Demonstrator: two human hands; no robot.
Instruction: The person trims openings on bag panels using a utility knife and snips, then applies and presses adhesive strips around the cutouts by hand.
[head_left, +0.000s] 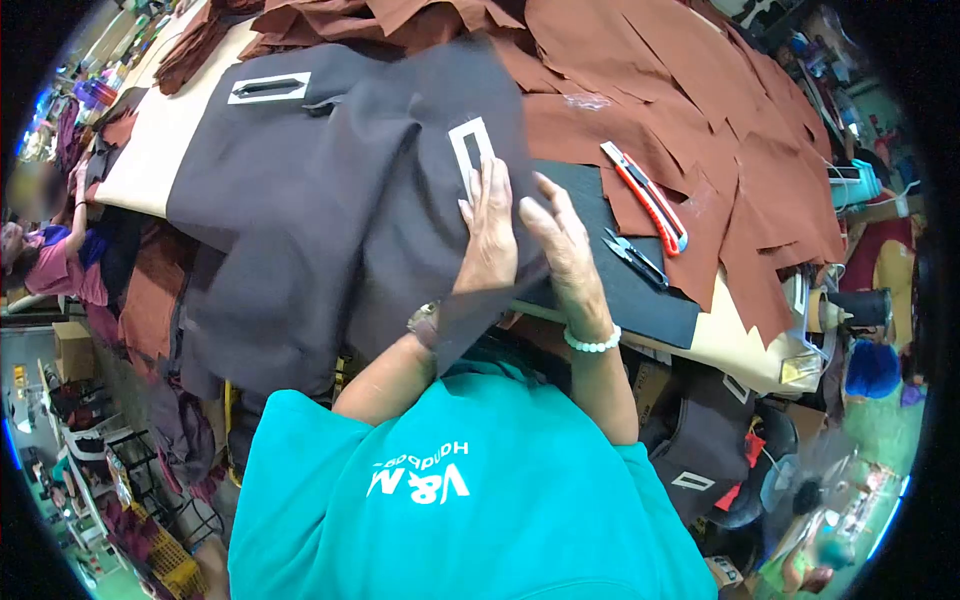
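A large dark grey-brown fabric piece [290, 190] drapes over the table in front of me, its near edge hanging toward my body. Two white rectangular frames with slots are on it: one white frame [268, 88] at upper left, the other white frame [467, 143] near the middle. My left hand [488, 225] lies flat on the fabric, fingers extended over the lower end of the middle frame. Just right of it, at the fabric's edge, is my right hand [567, 245], fingers apart and thumb spread, with nothing visible in its grasp.
To the right, a red utility knife [648, 198] and black thread snips [636, 258] lie near a black board [640, 310]. Brown fabric pieces [640, 60] are piled across the back. At far left a person in pink [70, 265] works at the table.
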